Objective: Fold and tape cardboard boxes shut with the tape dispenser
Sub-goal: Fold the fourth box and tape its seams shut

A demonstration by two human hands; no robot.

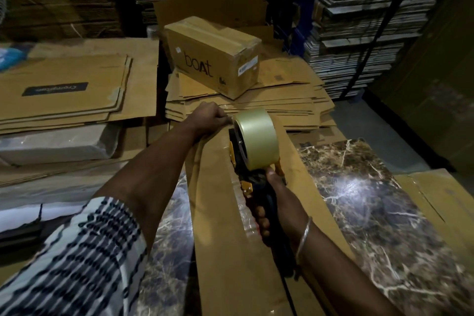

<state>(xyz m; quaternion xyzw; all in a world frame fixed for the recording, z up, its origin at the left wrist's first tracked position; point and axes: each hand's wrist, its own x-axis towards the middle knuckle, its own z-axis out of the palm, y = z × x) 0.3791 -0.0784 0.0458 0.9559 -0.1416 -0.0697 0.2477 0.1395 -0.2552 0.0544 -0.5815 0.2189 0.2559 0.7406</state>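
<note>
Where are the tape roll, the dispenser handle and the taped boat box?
tape roll [256, 138]: head view, on its outer curved face.
dispenser handle [269, 202]: head view, black grip above the right hand's fingers.
boat box [205, 59]: head view, on its printed front side.

Your left sleeve [84, 259] is white with dark dotted stripes; your right wrist wears a thin silver bangle [304, 236].
</note>
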